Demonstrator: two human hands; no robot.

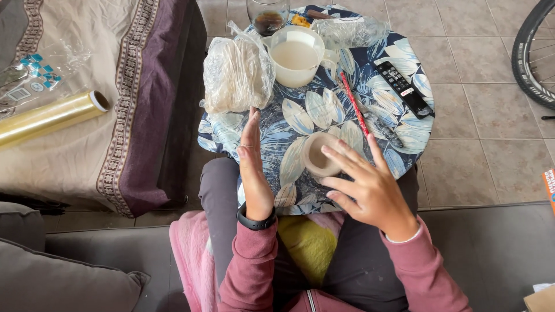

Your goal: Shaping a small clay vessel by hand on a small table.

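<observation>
Hands hover over a small round table [370, 124] covered in a blue leaf-print cloth. The left hand [252, 159] stands edge-on with its fingers straight and together, gripping nothing. The right hand [363, 184] is spread wide, fingers splayed, its fingertips just over a small pale clay bowl [319, 155] that sits near the table's front edge, between the two hands. Behind it stand a white jug of milky liquid [296, 56] and a plastic-wrapped bundle [236, 75]; a red stick [354, 103] and a black remote [403, 88] lie to the right. A roll of cling film [51, 117] rests on the bed at left.
</observation>
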